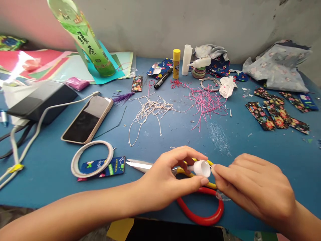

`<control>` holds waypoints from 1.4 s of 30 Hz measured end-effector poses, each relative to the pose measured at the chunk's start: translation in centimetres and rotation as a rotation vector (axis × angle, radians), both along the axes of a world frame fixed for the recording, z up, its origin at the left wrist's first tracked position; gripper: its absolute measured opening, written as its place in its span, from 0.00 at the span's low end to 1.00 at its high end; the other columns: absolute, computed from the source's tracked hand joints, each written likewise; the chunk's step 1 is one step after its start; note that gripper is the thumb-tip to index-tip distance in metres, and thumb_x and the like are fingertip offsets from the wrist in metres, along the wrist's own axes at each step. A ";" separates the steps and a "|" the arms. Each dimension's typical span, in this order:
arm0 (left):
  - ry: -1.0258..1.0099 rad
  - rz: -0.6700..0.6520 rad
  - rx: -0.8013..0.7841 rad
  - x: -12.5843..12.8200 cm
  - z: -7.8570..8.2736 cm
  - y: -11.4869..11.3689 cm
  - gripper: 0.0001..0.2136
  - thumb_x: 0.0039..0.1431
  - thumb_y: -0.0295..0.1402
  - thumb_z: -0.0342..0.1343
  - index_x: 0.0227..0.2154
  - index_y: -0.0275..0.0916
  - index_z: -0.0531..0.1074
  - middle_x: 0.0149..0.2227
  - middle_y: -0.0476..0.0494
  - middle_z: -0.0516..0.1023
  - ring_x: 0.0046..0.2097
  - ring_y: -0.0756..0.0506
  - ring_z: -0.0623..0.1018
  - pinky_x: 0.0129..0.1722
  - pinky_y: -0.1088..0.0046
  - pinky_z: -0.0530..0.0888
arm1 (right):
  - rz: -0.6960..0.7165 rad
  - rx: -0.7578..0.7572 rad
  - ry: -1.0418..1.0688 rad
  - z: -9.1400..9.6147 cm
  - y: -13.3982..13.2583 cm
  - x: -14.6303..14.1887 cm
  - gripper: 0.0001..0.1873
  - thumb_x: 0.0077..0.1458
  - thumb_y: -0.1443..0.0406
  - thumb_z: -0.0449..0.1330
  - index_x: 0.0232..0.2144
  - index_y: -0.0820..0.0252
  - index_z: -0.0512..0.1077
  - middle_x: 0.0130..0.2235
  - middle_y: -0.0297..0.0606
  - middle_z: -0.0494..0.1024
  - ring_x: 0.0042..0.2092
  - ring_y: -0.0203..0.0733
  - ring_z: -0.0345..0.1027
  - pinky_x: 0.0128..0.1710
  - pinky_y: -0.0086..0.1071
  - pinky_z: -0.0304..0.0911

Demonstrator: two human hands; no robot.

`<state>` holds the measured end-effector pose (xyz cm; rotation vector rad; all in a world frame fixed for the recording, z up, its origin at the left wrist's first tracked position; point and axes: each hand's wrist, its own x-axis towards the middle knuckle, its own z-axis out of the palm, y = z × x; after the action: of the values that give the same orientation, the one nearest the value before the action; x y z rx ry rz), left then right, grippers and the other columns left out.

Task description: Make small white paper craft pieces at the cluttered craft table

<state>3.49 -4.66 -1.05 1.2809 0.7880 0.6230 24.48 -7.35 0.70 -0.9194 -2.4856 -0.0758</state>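
Observation:
My left hand [173, 177] grips a white nozzle cap [202, 168] between thumb and fingers, its open end turned toward my right hand. Thumb and fingertips of my right hand [258, 187] are pinched together right at the cap's rim. A thin pale sliver shows at those fingertips, too small to name. Below both hands lie scissors [200, 219] with one red and one yellow handle loop, their blades pointing left and partly hidden by my left hand. A clear plastic scrap [223, 195] sits by the red handle.
Cream cords [152, 108] and pink cords [207, 100] lie mid-table. Behind stand a yellow glue stick [176, 63] and an uncapped white bottle [186, 60]. Floral fabric pieces [276, 112] are at right. Left are a phone [87, 118], tape roll [75, 165] and green tea bottle [87, 43].

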 end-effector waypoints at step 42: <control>-0.161 -0.235 -0.213 -0.1 0.4 0.7 0.14 0.62 0.41 0.54 0.42 0.35 0.75 0.41 0.43 0.76 0.46 0.46 0.74 0.48 0.72 0.70 | 0.051 -0.148 0.115 0.1 0.4 0.7 0.06 0.64 0.69 0.52 0.40 0.61 0.69 0.22 0.30 0.67 0.24 0.34 0.55 0.26 0.31 0.51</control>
<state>3.41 -3.94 -0.66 1.0931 0.5459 0.4338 25.20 -6.97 0.82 -0.8932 -2.4304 0.1757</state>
